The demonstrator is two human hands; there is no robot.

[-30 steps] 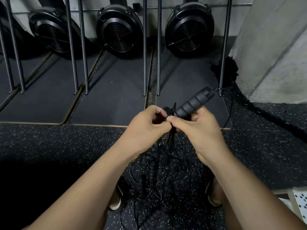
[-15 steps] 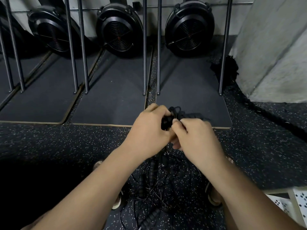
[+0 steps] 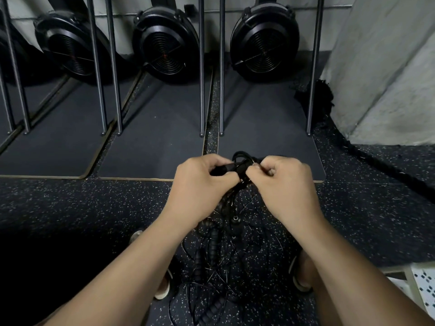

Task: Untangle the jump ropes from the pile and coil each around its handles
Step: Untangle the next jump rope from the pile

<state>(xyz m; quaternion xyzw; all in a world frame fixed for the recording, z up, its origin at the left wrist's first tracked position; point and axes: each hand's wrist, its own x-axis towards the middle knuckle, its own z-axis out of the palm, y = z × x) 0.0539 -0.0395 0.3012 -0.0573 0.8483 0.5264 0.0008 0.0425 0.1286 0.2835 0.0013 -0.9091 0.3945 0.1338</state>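
Jump rope (image 3: pixel 237 164) in hands (image 3: pixel 202 182), pile (image 3: pixel 213 241) on floor (image 3: pixel 70 208) beneath, mats (image 3: pixel 153 137) beyond

Gym; fan-wheel machines (image 3: pixel 264 42); speckled rubber floor (image 3: pixel 70 208)

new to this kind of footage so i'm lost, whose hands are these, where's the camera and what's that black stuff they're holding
No machine here: a person wears a camera on the head, looking forward and down, so you see their own arms. The left hand grips a black jump rope handle, and the right hand pinches the thin cords looped beside it. More cords hang from there into a tangled pile of jump ropes on the speckled floor, between the person's shoes. Behind lie dark mats, upright metal bars and round black fan-like housings.
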